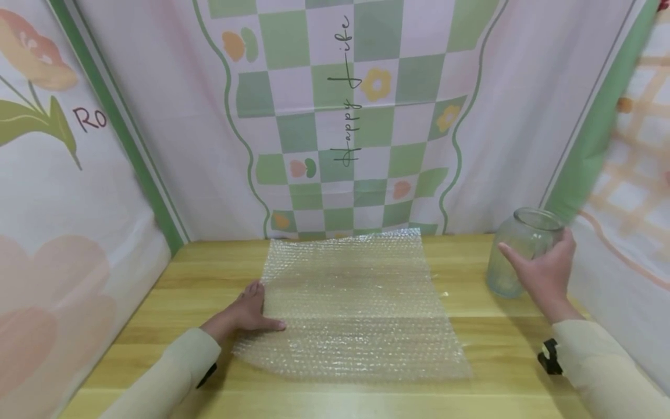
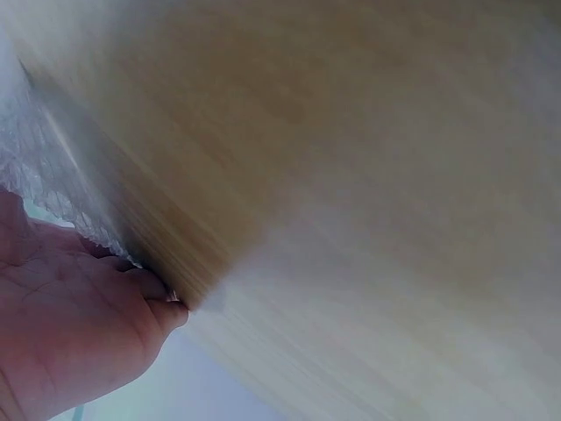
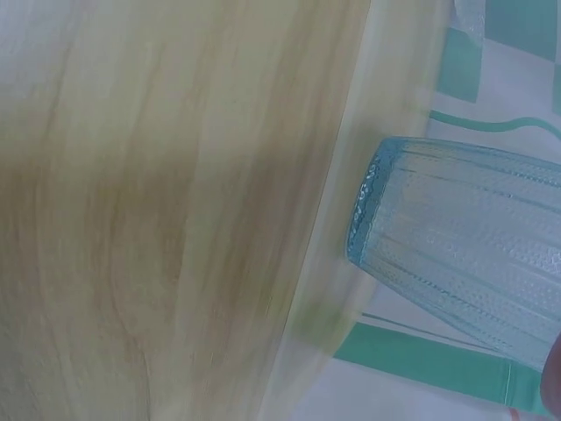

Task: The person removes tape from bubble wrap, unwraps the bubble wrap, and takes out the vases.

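Observation:
A sheet of clear bubble wrap [image 1: 356, 308] lies spread over the middle of the wooden table. My left hand [image 1: 247, 308] rests at its left edge, thumb stretched out onto the wrap and fingers pointing away from me. In the left wrist view, the fingers of the left hand [image 2: 88, 307] touch the tabletop beside the wrap's edge [image 2: 53, 167]. At the table's right side, my right hand [image 1: 546, 273] grips a ribbed, bluish glass jar [image 1: 505, 262], which is upright with no lid. The right wrist view shows the jar's base and side [image 3: 465, 237] near the table surface.
The wooden table [image 1: 204, 262] meets patterned cloth hangings on three sides. Behind it hangs a green-checked backdrop [image 1: 335, 128]; a flower-printed cloth [image 1: 47, 279] is on the left and another printed cloth [image 1: 628, 233] stands close beside the jar.

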`<move>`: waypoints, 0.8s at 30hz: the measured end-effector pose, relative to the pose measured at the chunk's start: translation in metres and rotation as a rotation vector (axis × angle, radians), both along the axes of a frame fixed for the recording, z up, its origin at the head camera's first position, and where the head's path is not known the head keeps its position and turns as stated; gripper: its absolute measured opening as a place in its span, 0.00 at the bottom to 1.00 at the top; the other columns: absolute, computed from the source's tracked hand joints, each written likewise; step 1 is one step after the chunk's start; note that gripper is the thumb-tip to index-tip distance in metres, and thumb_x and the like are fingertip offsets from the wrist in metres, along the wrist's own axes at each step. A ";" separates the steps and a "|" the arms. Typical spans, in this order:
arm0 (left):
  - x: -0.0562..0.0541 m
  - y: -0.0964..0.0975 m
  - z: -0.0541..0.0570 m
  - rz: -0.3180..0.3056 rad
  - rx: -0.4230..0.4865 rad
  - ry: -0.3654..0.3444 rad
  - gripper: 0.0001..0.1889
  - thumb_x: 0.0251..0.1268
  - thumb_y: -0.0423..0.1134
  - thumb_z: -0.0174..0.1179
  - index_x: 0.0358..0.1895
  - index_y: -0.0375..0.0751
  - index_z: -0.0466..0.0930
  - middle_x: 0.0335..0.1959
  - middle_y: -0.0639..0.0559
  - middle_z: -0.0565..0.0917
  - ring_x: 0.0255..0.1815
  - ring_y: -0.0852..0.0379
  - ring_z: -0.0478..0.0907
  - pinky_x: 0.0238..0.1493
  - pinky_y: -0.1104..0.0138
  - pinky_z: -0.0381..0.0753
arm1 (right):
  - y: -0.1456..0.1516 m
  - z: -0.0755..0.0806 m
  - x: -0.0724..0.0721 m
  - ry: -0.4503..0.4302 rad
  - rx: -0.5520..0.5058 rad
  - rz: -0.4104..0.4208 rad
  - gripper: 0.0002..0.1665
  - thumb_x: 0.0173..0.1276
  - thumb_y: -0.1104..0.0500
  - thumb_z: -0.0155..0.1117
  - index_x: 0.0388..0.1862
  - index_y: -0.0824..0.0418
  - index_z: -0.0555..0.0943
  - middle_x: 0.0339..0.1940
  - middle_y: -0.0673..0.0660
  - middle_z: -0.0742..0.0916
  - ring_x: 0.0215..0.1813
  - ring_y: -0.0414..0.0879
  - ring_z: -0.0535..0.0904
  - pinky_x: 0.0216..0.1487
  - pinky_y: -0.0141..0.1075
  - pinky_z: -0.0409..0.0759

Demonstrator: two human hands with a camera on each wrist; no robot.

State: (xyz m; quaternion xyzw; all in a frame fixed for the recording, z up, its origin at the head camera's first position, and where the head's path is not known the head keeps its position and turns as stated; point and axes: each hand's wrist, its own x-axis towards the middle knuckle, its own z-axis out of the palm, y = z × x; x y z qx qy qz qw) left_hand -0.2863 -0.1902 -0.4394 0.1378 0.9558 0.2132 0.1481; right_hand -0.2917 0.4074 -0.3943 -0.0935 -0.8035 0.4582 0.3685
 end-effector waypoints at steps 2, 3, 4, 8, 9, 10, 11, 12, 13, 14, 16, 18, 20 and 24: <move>0.001 0.000 0.001 -0.003 -0.001 -0.001 0.67 0.49 0.67 0.67 0.71 0.16 0.38 0.73 0.22 0.38 0.75 0.32 0.35 0.73 0.45 0.40 | 0.001 -0.001 0.000 -0.001 0.005 0.007 0.64 0.50 0.54 0.81 0.77 0.48 0.48 0.74 0.57 0.60 0.71 0.47 0.57 0.74 0.37 0.52; 0.001 0.000 0.001 -0.004 0.000 -0.002 0.67 0.49 0.67 0.67 0.71 0.16 0.38 0.73 0.22 0.38 0.75 0.31 0.35 0.73 0.45 0.40 | 0.002 -0.001 0.000 -0.001 0.006 0.011 0.64 0.50 0.54 0.81 0.77 0.48 0.48 0.74 0.57 0.60 0.72 0.47 0.56 0.74 0.37 0.52; 0.001 0.000 0.001 -0.004 0.000 -0.002 0.67 0.49 0.67 0.67 0.71 0.16 0.37 0.73 0.22 0.38 0.75 0.31 0.35 0.73 0.45 0.40 | 0.003 -0.001 0.000 -0.003 0.007 0.012 0.64 0.51 0.54 0.81 0.77 0.49 0.48 0.74 0.57 0.60 0.72 0.47 0.56 0.74 0.37 0.51; 0.001 0.001 0.001 0.000 -0.003 -0.002 0.68 0.49 0.67 0.67 0.71 0.16 0.37 0.73 0.23 0.38 0.75 0.31 0.35 0.73 0.45 0.40 | 0.005 0.001 0.000 0.008 0.016 0.013 0.61 0.53 0.53 0.79 0.77 0.50 0.50 0.74 0.57 0.61 0.73 0.47 0.56 0.74 0.36 0.51; 0.001 0.001 0.001 0.001 -0.004 -0.001 0.68 0.49 0.67 0.67 0.71 0.16 0.37 0.73 0.23 0.38 0.75 0.31 0.35 0.73 0.44 0.40 | 0.004 0.002 0.001 0.022 0.017 0.014 0.59 0.53 0.54 0.79 0.76 0.51 0.52 0.73 0.57 0.63 0.72 0.46 0.57 0.74 0.35 0.52; 0.001 0.001 0.002 0.002 -0.005 0.000 0.68 0.49 0.67 0.67 0.71 0.16 0.37 0.73 0.23 0.38 0.75 0.31 0.36 0.73 0.44 0.40 | 0.004 0.003 0.001 0.032 0.019 0.010 0.58 0.53 0.54 0.79 0.76 0.51 0.53 0.72 0.57 0.63 0.71 0.45 0.58 0.73 0.34 0.52; 0.001 0.001 0.002 0.004 -0.005 0.000 0.68 0.49 0.67 0.67 0.71 0.16 0.37 0.73 0.23 0.38 0.75 0.31 0.36 0.73 0.44 0.40 | 0.004 0.004 0.001 0.053 0.021 0.009 0.57 0.53 0.55 0.79 0.75 0.52 0.54 0.71 0.57 0.65 0.70 0.45 0.60 0.73 0.33 0.53; 0.000 0.001 0.002 0.004 -0.005 0.000 0.68 0.48 0.67 0.67 0.71 0.16 0.37 0.73 0.23 0.38 0.75 0.31 0.36 0.73 0.44 0.40 | 0.004 0.005 0.000 0.069 0.018 0.005 0.56 0.53 0.55 0.79 0.75 0.53 0.56 0.70 0.57 0.66 0.69 0.45 0.61 0.73 0.33 0.54; 0.000 0.001 0.002 0.004 -0.005 0.000 0.68 0.48 0.67 0.67 0.71 0.16 0.37 0.73 0.23 0.38 0.75 0.31 0.36 0.73 0.44 0.40 | 0.004 0.007 0.000 0.083 0.016 -0.002 0.54 0.53 0.56 0.79 0.74 0.53 0.57 0.68 0.57 0.68 0.68 0.45 0.62 0.72 0.33 0.56; 0.000 0.000 0.002 0.005 -0.004 0.000 0.68 0.48 0.67 0.67 0.71 0.16 0.37 0.73 0.23 0.38 0.75 0.31 0.35 0.73 0.44 0.40 | 0.003 0.009 0.000 0.094 0.013 -0.014 0.53 0.53 0.56 0.79 0.73 0.54 0.58 0.67 0.56 0.69 0.66 0.45 0.63 0.71 0.32 0.56; 0.000 0.000 0.002 0.005 -0.002 0.000 0.68 0.49 0.67 0.68 0.71 0.16 0.37 0.73 0.23 0.38 0.75 0.31 0.35 0.73 0.44 0.39 | 0.003 0.015 -0.001 0.095 0.007 -0.044 0.51 0.54 0.54 0.78 0.72 0.55 0.59 0.65 0.56 0.69 0.67 0.46 0.62 0.72 0.33 0.56; -0.001 0.000 0.001 0.005 0.001 0.002 0.68 0.49 0.67 0.68 0.71 0.16 0.37 0.73 0.22 0.38 0.75 0.31 0.35 0.73 0.44 0.39 | 0.003 0.022 0.000 0.087 -0.011 -0.065 0.50 0.55 0.52 0.77 0.71 0.55 0.59 0.65 0.56 0.68 0.68 0.46 0.61 0.72 0.32 0.54; -0.001 0.000 0.001 0.008 0.009 0.001 0.68 0.48 0.66 0.68 0.71 0.16 0.37 0.73 0.22 0.38 0.75 0.31 0.35 0.73 0.44 0.39 | 0.002 0.029 0.000 0.079 -0.035 -0.075 0.51 0.56 0.51 0.76 0.72 0.57 0.58 0.67 0.57 0.67 0.71 0.47 0.59 0.72 0.31 0.51; -0.001 -0.001 0.000 0.012 0.032 -0.006 0.68 0.48 0.66 0.68 0.71 0.16 0.37 0.73 0.22 0.37 0.75 0.31 0.34 0.73 0.44 0.39 | -0.001 0.043 0.004 0.078 -0.083 -0.066 0.51 0.57 0.51 0.75 0.73 0.56 0.56 0.69 0.54 0.64 0.73 0.45 0.55 0.72 0.28 0.49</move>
